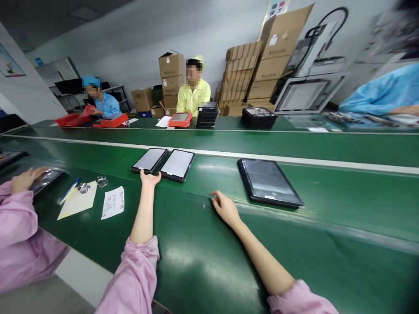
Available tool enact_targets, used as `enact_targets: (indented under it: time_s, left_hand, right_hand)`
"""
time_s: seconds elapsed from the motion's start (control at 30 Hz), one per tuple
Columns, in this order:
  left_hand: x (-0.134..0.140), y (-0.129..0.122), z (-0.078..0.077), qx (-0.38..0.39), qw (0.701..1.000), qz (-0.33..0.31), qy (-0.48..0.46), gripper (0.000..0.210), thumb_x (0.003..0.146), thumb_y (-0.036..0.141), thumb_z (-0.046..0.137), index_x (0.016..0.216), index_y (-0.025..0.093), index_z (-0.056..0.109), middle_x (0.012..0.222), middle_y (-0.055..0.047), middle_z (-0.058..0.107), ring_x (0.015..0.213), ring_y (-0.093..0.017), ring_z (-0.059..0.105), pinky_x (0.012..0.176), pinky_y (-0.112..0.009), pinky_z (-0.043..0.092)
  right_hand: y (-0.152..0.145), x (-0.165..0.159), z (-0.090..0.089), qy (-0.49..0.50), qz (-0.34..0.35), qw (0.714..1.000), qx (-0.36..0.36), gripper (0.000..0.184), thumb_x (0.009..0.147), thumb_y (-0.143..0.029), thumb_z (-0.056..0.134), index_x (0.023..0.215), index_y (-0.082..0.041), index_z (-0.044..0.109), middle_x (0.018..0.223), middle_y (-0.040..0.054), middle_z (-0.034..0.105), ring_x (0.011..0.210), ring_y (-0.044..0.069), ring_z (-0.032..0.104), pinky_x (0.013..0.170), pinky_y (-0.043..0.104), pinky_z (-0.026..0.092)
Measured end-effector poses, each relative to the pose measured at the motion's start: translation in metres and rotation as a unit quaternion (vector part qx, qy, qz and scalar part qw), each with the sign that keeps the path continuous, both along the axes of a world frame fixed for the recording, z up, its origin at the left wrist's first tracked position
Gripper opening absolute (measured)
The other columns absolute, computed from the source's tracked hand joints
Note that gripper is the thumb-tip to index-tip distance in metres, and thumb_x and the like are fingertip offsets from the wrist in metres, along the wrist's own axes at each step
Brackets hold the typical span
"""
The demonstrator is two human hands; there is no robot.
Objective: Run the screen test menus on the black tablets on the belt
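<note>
The dark tablet (270, 181) lies face up on the green surface (203, 253). Just to its left, the right hand (225, 208) is empty, fingers loosely bent and clear of the tablet. Farther left of the dark tablet, two more lie side by side: the nearer pale tablet (178, 164) and, beyond it, the farther pale tablet (150, 159). The left hand (149, 179) is palm up at the near edge of the farther pale tablet, its fingers partly hidden, so I cannot tell whether they grip it or merely touch it. Well left of the dark tablet are a handwritten note (113, 203), a yellow sheet (78, 203), a pen (70, 191) and two shiny rolls (102, 181) (one sits on the sheet). Behind the dark tablet, across a white strip (216, 153), stands a black bin (258, 118); behind and to the left, a stack of black tablets (207, 117).
</note>
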State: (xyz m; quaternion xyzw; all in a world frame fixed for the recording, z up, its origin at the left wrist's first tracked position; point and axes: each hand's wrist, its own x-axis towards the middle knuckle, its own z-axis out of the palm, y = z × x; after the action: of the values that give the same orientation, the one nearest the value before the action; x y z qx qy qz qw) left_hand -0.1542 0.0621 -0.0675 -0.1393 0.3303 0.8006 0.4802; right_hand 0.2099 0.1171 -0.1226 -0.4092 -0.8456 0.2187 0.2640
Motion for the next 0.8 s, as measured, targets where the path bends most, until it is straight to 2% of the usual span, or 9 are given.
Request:
enact_targets:
  time_s: [0.1, 0.23, 0.37, 0.6, 0.8]
  left_hand:
    - [0.001, 0.001, -0.003, 0.000, 1.000, -0.009, -0.018, 0.054, 0.090, 0.071, 0.035, 0.115, 0.024, 0.048, 0.116, -0.016, 0.050, 0.095, -0.027, 0.058, 0.054, -0.031, 0.053]
    - [0.014, 0.011, -0.010, -0.001, 1.000, -0.012, -0.023, 0.042, 0.094, 0.064, 0.038, 0.110, 0.025, 0.045, 0.101, -0.009, 0.050, 0.071, -0.017, 0.055, 0.045, -0.023, 0.044]
    - [0.030, 0.015, -0.017, -0.002, 0.999, -0.027, -0.020, 0.034, 0.095, 0.058, 0.043, 0.102, 0.025, 0.044, 0.094, -0.005, 0.050, 0.064, -0.015, 0.054, 0.042, -0.020, 0.035]
    - [0.052, 0.007, -0.021, 0.097, 0.990, -0.097, -0.022, 0.035, 0.100, 0.048, 0.037, 0.085, 0.019, 0.050, 0.073, -0.001, 0.047, 0.059, -0.013, 0.054, 0.050, -0.023, 0.045]
    - [0.058, 0.006, -0.019, 0.121, 0.983, -0.139, -0.020, 0.032, 0.099, 0.046, 0.041, 0.086, 0.019, 0.050, 0.073, -0.003, 0.050, 0.062, -0.014, 0.058, 0.053, -0.025, 0.050]
  right_hand:
    - [-0.001, 0.000, 0.001, -0.001, -0.001, 1.000, -0.005, 0.025, 0.088, -0.030, 0.044, 0.104, -0.021, 0.060, 0.070, 0.0014, 0.062, 0.064, 0.020, 0.058, 0.062, 0.029, 0.038]
    - [0.000, 0.000, 0.001, 0.003, 0.003, 1.000, -0.013, 0.024, 0.088, -0.028, 0.044, 0.105, -0.021, 0.059, 0.069, 0.0007, 0.061, 0.064, 0.020, 0.058, 0.062, 0.029, 0.038]
    - [0.001, 0.001, 0.001, 0.011, -0.002, 1.000, -0.025, 0.022, 0.088, -0.027, 0.044, 0.105, -0.022, 0.058, 0.068, -0.0006, 0.060, 0.064, 0.019, 0.057, 0.062, 0.028, 0.037]
    - [0.000, -0.001, 0.007, 0.014, -0.008, 0.999, -0.035, 0.019, 0.088, -0.020, 0.047, 0.104, -0.022, 0.059, 0.068, -0.0021, 0.058, 0.063, 0.017, 0.055, 0.061, 0.026, 0.034]
    - [-0.004, -0.001, 0.011, 0.041, -0.012, 0.998, -0.049, 0.017, 0.088, -0.019, 0.049, 0.101, -0.023, 0.059, 0.067, -0.0029, 0.057, 0.063, 0.016, 0.053, 0.062, 0.025, 0.032]
